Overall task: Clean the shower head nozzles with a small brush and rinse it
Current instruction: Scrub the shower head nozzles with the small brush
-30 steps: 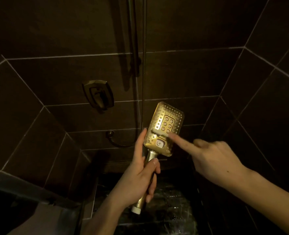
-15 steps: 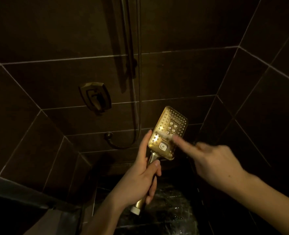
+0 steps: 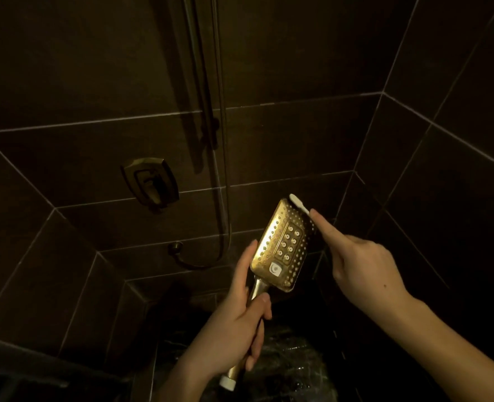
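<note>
two hands, left hand (image 3: pixel 234 329) grip clamped on shower head (image 3: pixel 283 245), right hand (image 3: pixel 355 262) pinching brush (image 3: pixel 298 203) at top edge

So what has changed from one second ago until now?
The right hand moved the small white brush from the lower middle of the shower head face, near the white button, up to its top edge. The left hand grips the handle as before, and the face is turned to the camera as before.
</note>
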